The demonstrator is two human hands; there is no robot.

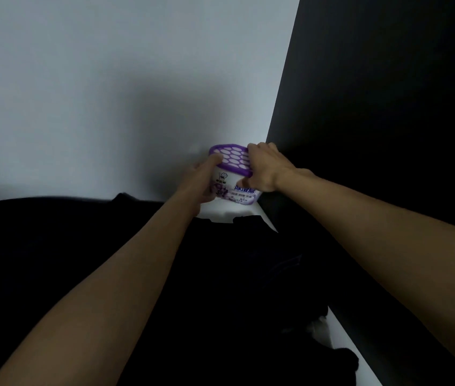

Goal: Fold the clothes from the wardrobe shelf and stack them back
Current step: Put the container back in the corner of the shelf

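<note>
Dark, nearly black clothes (234, 274) lie spread over the white shelf (265, 218), filling the lower half of the view; their folds are hard to make out in the dim light. At the shelf's back right corner sits a white tub with a purple perforated lid (230, 158). Both hands grip it: my left hand (202, 182) clasps its left side, my right hand (266, 165) covers the lid's right edge and side. Both forearms reach over the clothes.
The pale back wall (95, 93) of the wardrobe rises behind the tub. A dark side panel (387, 107) closes off the right. A strip of bare white shelf (335, 327) shows along the right edge beside the clothes.
</note>
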